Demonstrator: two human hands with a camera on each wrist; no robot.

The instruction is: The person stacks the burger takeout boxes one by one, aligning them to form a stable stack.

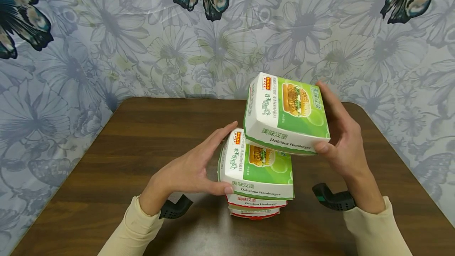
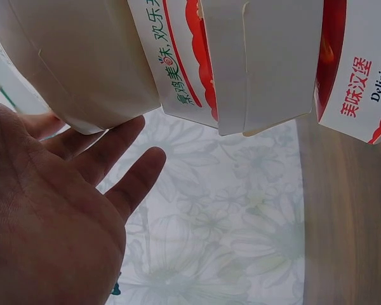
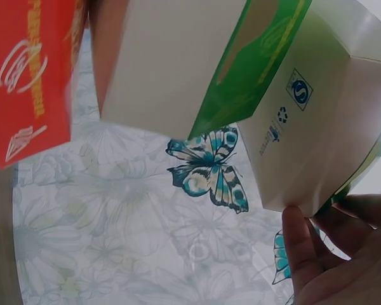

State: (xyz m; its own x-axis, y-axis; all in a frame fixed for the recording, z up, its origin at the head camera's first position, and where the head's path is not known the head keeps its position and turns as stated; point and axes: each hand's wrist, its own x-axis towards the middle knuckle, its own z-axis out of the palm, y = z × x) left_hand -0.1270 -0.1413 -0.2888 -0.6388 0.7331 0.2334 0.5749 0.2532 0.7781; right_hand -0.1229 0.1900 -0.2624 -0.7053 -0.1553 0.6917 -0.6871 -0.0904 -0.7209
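My right hand (image 1: 343, 141) grips a green-and-white hamburger box (image 1: 288, 110) by its right side, thumb at the front corner. That box is tilted, above and slightly right of a stack of similar boxes. The stack's top box (image 1: 257, 169) is green and white too; red-edged boxes (image 1: 256, 201) sit beneath it. At the stack's left, my left hand (image 1: 188, 171) touches the top box with spread fingers, thumb at the front corner. In the left wrist view its fingers (image 2: 114, 149) look fairly straight. The right wrist view shows printed symbols on the held box (image 3: 317, 121).
The stack stands on a dark wooden table (image 1: 106, 169) with rounded far corners. Behind it hangs a floral wall covering (image 1: 220, 50) with large butterflies. A black wrist device (image 1: 175, 207) is on the left wrist, another device (image 1: 334, 198) on the right.
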